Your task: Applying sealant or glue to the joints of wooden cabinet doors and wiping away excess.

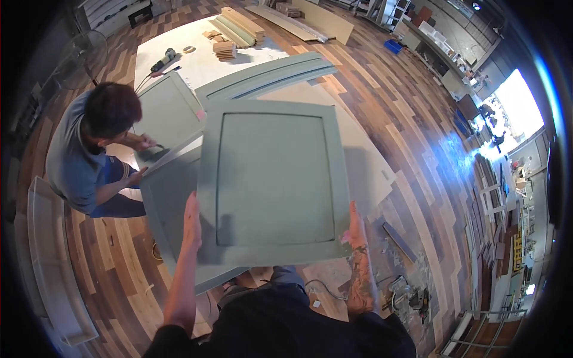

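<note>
Between my two hands is a grey-green cabinet door (277, 173) with a raised frame and a recessed centre panel. My left hand (192, 224) presses flat along its left edge, fingers stretched upward. At the lower right edge my right hand (356, 225) grips the other side, its fingers partly hidden behind the frame. A small pink patch (345, 237) shows beside the right hand. Beneath the door, partly covered by it, lies a larger grey-green panel (170, 194). Long grey-green moulded strips (268, 74) rest beyond the door's top edge.
To the left, a co-worker (89, 149) bends over another green door (170, 107), holding a small dark tool. A power tool (164, 61), a tape roll (189, 49) and stacked wood pieces (225, 50) sit on the white table (197, 71). Machinery (409, 298) stands at lower right.
</note>
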The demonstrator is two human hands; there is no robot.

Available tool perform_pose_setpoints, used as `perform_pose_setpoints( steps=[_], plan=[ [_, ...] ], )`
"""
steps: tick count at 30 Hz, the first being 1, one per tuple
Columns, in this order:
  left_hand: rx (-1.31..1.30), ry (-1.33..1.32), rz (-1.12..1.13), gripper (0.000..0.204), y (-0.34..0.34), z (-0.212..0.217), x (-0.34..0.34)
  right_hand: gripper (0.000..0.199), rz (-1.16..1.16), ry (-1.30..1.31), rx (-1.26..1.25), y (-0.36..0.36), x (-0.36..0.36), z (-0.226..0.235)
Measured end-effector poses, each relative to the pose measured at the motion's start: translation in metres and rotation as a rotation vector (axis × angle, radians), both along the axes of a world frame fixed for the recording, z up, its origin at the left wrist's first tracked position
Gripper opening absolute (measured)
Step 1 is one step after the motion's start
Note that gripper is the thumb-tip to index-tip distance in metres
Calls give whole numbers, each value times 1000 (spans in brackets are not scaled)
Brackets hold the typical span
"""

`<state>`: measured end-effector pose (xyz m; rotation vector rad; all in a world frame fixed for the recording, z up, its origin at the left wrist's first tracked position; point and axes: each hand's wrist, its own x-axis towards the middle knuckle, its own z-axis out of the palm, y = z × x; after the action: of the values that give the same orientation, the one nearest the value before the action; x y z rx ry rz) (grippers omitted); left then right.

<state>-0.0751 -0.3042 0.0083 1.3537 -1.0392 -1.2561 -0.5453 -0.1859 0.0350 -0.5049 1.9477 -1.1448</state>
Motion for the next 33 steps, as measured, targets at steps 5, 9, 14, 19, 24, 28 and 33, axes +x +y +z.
perform_pose_setpoints(
  steps=[5,9,14,19,24,28,33],
  plan=[
    [-51,41,-124,64,-90,14,-118,108,-18,-75,-23,-55,-107,10],
    [-8,-30,-106,65,-136,-10,-190,107,-26,-52,47,-108,-176,-15],
    [59,-113,-29,69,-150,-45,-244,105,99,-54,20,-153,-249,-70],
    [132,-268,121,70,-137,-68,-265,107,211,-81,108,-199,-260,-77],
    [242,-189,209,69,-123,-70,-288,92,353,69,118,-257,-322,-122],
    [384,0,-15,80,-110,-68,-324,76,476,96,16,-214,-473,-120],
    [328,-244,-162,98,-93,-36,-240,46,98,-64,-282,-268,-304,-28]
  ],
)
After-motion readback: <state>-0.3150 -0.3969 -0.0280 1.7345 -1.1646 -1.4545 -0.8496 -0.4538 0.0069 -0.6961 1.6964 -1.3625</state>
